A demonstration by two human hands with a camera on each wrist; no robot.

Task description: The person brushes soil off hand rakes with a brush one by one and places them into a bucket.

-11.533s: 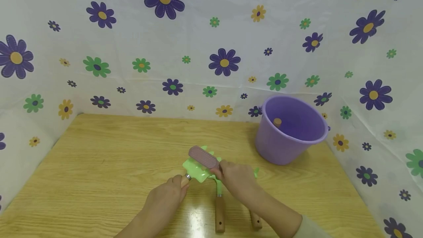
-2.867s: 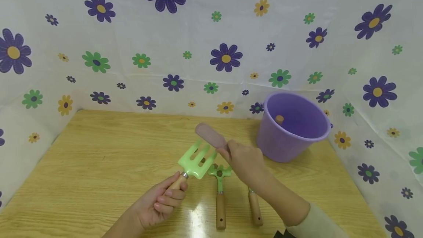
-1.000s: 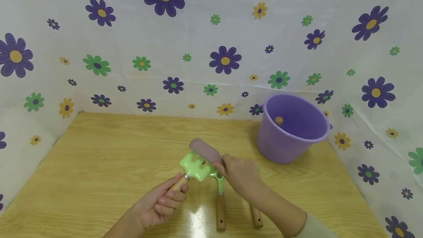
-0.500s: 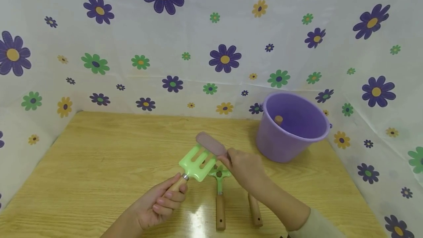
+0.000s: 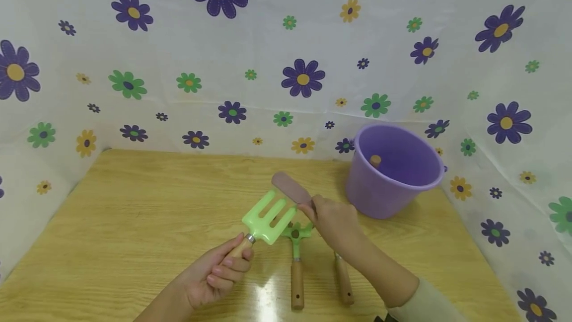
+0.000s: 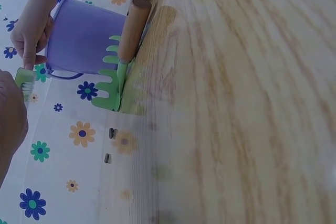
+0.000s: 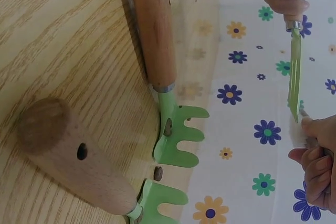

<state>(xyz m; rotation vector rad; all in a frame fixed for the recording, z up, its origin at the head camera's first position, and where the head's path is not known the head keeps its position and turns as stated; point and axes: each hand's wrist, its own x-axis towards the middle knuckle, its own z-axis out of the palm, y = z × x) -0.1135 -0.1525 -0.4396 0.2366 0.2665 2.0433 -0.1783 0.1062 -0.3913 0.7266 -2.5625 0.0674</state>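
Note:
My left hand (image 5: 219,270) grips the wooden handle of a light green garden fork (image 5: 263,225), raised over the table with its tines pointing up and right. In my right hand (image 5: 335,222) is a brush (image 5: 292,189) with a flat pinkish-grey back. Pale bristles of the brush (image 7: 296,136) show in the right wrist view, close to the tine tips. Beneath lies a green hand rake (image 5: 296,235) with a brown handle. Beside it a second green pronged tool (image 7: 163,200) has its head hidden by my right forearm in the head view.
A purple bucket (image 5: 380,188) stands at the back right, a wooden handle end (image 5: 375,161) showing inside. Small dark bits (image 7: 158,173) lie on and around the rake. A flower-print sheet (image 5: 250,53) walls the wooden table (image 5: 156,202) at back and sides.
The brush has moved up and right along the fork, from across the tines to their tips, down-covering less of them. The fork and left hand have stayed nearly still.

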